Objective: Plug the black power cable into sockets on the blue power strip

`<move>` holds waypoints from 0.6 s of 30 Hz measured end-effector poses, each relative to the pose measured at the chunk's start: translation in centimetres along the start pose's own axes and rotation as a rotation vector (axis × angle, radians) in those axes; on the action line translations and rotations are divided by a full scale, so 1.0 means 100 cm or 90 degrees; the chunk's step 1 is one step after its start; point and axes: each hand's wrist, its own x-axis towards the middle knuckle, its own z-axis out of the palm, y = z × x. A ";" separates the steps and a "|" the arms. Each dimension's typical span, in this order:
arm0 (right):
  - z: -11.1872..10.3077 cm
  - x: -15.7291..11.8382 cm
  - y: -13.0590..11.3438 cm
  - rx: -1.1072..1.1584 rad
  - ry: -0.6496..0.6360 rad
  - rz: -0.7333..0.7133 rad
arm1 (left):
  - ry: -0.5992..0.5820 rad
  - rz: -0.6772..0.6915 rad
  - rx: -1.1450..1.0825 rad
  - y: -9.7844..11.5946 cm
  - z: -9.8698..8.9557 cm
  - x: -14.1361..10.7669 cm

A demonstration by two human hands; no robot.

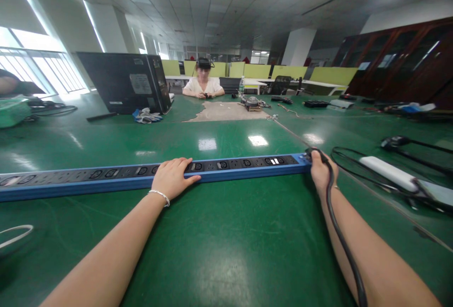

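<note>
A long blue power strip (233, 171) with a row of black sockets lies across the green table, running out of view on the left. My left hand (172, 175) is laid over its middle, fingers on top and thumb along the near side, gripping it. At the strip's right end, my right hand (321, 170) is closed around the black plug end (313, 152) of a power cord. From there the black cord (334, 217) runs down along my right forearm. Whether the plug end is seated in the strip is hidden by my fingers.
A black computer case (120, 83) stands at the back left, with gloves (146, 116) beside it. Across the table sits a person (203, 83) with hands together. A white bar-shaped object (387, 172) and cables lie to the right. A white cable loop (17, 231) is at near left.
</note>
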 end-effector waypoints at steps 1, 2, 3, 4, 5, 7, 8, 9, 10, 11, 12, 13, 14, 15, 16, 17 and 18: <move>-0.001 0.001 -0.001 0.025 0.012 0.019 | 0.002 0.002 0.001 0.000 0.000 0.000; -0.002 0.001 -0.002 0.037 0.008 0.033 | 0.003 0.002 0.001 0.000 0.000 0.000; -0.003 0.001 -0.004 0.036 -0.010 0.039 | 0.003 0.002 0.001 0.000 0.000 0.000; -0.003 0.001 -0.007 0.030 -0.037 0.035 | 0.002 0.001 0.001 -0.001 0.000 0.000; -0.003 0.001 -0.010 0.025 -0.060 0.031 | -0.001 -0.001 0.001 -0.001 0.000 0.000; -0.002 -0.001 -0.018 0.023 -0.093 0.025 | -0.005 -0.003 0.003 -0.001 0.000 0.000; -0.002 -0.002 -0.021 0.024 -0.107 0.020 | -0.006 -0.003 0.003 -0.001 0.000 0.000; -0.001 -0.003 -0.024 0.023 -0.119 0.014 | -0.005 -0.003 0.003 -0.001 0.000 0.000; -0.001 -0.003 -0.027 0.017 -0.131 0.007 | -0.004 -0.002 0.002 -0.001 0.000 0.000; 0.000 -0.004 -0.028 0.010 -0.141 0.000 | -0.003 -0.001 0.001 -0.001 0.000 0.000; 0.000 -0.004 -0.030 0.002 -0.148 -0.005 | -0.004 -0.002 -0.001 -0.001 0.000 0.000; 0.000 -0.005 -0.031 -0.005 -0.154 -0.009 | -0.006 -0.004 -0.001 -0.001 0.000 0.000; 0.000 -0.005 -0.032 -0.011 -0.157 -0.012 | -0.009 -0.007 -0.002 0.000 0.000 0.000; 0.001 -0.005 -0.032 -0.015 -0.157 -0.016 | -0.011 -0.009 -0.002 0.000 0.000 0.000; 0.001 -0.005 -0.033 -0.020 -0.154 -0.019 | -0.013 -0.009 -0.002 0.000 -0.001 0.000; 0.001 -0.005 -0.034 -0.025 -0.149 -0.022 | -0.012 -0.008 -0.002 0.000 -0.001 0.000; 0.002 -0.005 -0.036 -0.030 -0.143 -0.025 | -0.011 -0.006 -0.003 0.000 -0.001 0.000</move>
